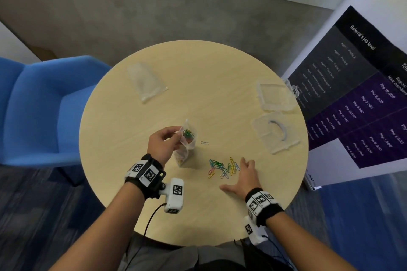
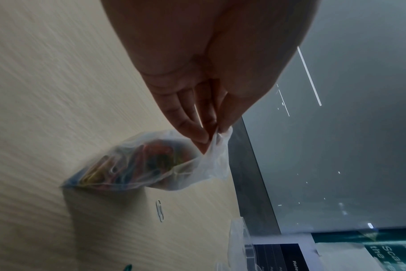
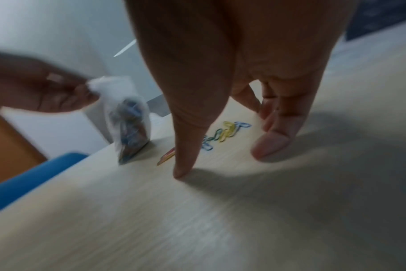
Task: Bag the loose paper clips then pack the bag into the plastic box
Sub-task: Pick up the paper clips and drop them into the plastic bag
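My left hand (image 1: 169, 138) pinches the top edge of a small clear bag (image 1: 186, 145) that holds coloured paper clips; the bag's bottom rests on the round table (image 1: 154, 193). The left wrist view shows the fingertips (image 2: 202, 135) gripping the bag (image 2: 137, 165) at its mouth. A pile of loose coloured clips (image 1: 222, 168) lies in the middle front, and a single white clip (image 1: 204, 143) lies beside the bag. My right hand (image 1: 242, 174) is spread flat on the table just right of the pile, fingers straight, holding nothing. The clips (image 3: 223, 133) lie between its thumb and fingers.
An open clear plastic box (image 1: 275, 132) and its clear lid or second box (image 1: 276, 95) sit at the table's right edge. A spare empty clear bag (image 1: 146, 81) lies at the far left. A blue chair (image 1: 39, 108) stands left, a printed banner (image 1: 363, 94) right.
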A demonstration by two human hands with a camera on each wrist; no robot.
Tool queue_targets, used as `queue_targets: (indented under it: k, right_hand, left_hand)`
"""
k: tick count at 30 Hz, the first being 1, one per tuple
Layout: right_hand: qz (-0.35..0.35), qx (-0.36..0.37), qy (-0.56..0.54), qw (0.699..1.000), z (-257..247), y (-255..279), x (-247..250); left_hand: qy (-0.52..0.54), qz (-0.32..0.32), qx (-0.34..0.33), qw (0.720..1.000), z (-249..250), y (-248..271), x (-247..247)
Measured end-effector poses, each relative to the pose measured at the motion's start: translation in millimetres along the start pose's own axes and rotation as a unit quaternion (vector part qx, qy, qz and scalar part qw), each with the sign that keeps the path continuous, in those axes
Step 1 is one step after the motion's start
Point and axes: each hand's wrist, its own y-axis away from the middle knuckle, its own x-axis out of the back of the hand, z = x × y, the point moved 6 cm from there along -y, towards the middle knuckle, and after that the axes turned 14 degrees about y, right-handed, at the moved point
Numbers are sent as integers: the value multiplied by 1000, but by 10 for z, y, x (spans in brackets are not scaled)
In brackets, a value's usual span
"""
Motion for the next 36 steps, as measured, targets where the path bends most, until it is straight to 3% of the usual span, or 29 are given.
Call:
queue_targets:
  k: [12, 23, 28, 31, 33, 34, 36]
  right_hand:
    - [73, 109, -41, 991, -833, -35, -65]
    - [96, 218, 111, 965, -1024, -97, -160]
    - [93, 218, 119, 964, -1052, -381, 226]
    - [68, 140, 21, 988, -902, -603, 515]
    - [50, 67, -145, 986, -751, -714, 671]
    - [29, 35, -258, 965, -703, -734, 728]
    - [-43, 11, -484, 874, -763, -684, 827]
  left_hand:
    - [10, 6, 12, 1000, -49, 9, -48]
    - [21, -1, 17, 1000, 2, -33, -33]
    - [15, -4, 20, 1000, -20, -41, -60]
    - [9, -8, 23, 1000, -27, -45, -73]
    - [6, -10, 24, 1000, -28, -51, -81]
    - [5, -10, 25, 1000, -30, -55, -84]
    - [2, -10, 26, 1000, -41, -66, -92]
